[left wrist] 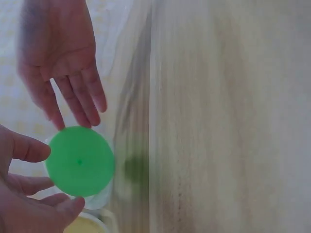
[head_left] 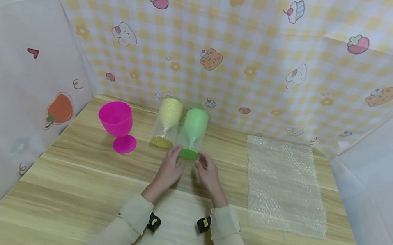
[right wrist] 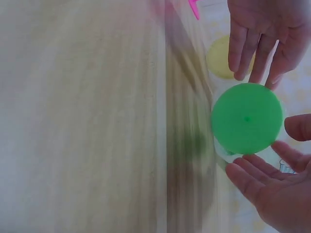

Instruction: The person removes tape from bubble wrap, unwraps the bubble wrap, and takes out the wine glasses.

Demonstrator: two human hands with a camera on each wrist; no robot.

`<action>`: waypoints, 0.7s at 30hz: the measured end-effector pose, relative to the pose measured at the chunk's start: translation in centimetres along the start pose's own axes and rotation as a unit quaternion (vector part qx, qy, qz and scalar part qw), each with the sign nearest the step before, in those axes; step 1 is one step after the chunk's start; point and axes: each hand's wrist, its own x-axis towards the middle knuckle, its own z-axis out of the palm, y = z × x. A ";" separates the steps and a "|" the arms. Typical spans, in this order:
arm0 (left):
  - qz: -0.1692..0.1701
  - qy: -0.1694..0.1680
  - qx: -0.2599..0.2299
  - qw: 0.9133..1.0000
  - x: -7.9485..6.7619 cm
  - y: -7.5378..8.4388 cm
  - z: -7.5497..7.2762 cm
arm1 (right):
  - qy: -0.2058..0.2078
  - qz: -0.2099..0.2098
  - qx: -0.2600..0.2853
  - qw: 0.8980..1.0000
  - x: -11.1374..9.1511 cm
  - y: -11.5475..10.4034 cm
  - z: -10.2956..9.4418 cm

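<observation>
Head view, and both hands are at the green goblet (head_left: 194,128)!
Left hand (head_left: 169,169) and right hand (head_left: 209,176) flank its base, fingers apart, fairly straight, fingertips at the rim; bubble-wrap sheet (head_left: 286,188) flat on the desk (head_left: 75,193), far right; pink goblet (head_left: 118,122) upright, left; wrapped yellow goblet (head_left: 168,119) just beside the green; checked cloth (head_left: 256,39) behind.

Wood-grain table (head_left: 71,197) was occupied by pink goblet (head_left: 117,121), wrapped yellow goblet (head_left: 170,111), bubble-wrap sheet (head_left: 286,188). Green goblet (head_left: 196,121) couldn't be confirmed touching.
</observation>
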 end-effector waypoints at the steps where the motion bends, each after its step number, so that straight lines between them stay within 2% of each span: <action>1: 0.005 0.000 0.001 1.000 -0.2 0.1 0.0 | 0.000 0.003 -0.003 1.000 -0.2 0.0 -0.1; 7: 0.018 0.002 0.024 1.000 -2.2 0.7 -0.2 | -0.019 0.017 -0.032 0.999 -1.7 0.1 -0.6; 11: 0.020 -0.005 0.042 0.999 -3.8 1.1 -0.1 | -0.037 0.006 -0.049 0.998 -2.9 0.0 -1.0; 17: 0.035 -0.017 0.065 0.997 -6.9 1.7 -0.4 | -0.072 0.007 -0.085 0.994 -5.3 -0.5 -1.5; 21: 0.029 -0.025 0.066 0.997 -8.9 2.0 -0.8 | -0.092 0.005 -0.091 0.992 -7.1 -0.8 -2.0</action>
